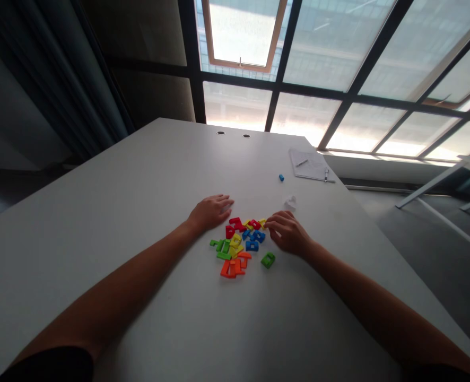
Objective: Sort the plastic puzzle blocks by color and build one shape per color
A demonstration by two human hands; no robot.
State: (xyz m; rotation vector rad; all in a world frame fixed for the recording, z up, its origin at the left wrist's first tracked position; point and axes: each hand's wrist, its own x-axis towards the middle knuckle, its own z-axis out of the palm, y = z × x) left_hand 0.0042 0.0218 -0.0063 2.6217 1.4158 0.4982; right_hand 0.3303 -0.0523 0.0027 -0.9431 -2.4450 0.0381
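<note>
Left hand point(210, 212) beside plastic blocks point(235, 240), right fingers point(272, 225) pointing left, touching them

Windows: tall window panes point(318, 48) in dark frames fill the far side, with a tilted-open sash point(243, 34) in a tan frame.
Curtain: a dark grey curtain point(55, 69) hangs at left.
Wall: a dim wall point(151, 32) stands between curtain and windows.
Tabletop: a white tabletop point(99, 223) with two small round holes point(233, 134) near its far edge.
Floor: grey floor point(426, 249) at right.
Furniture: a white metal frame point(434, 193) stands at right.
Light: bright daylight comes through the glass; the left side stays dim.
</note>
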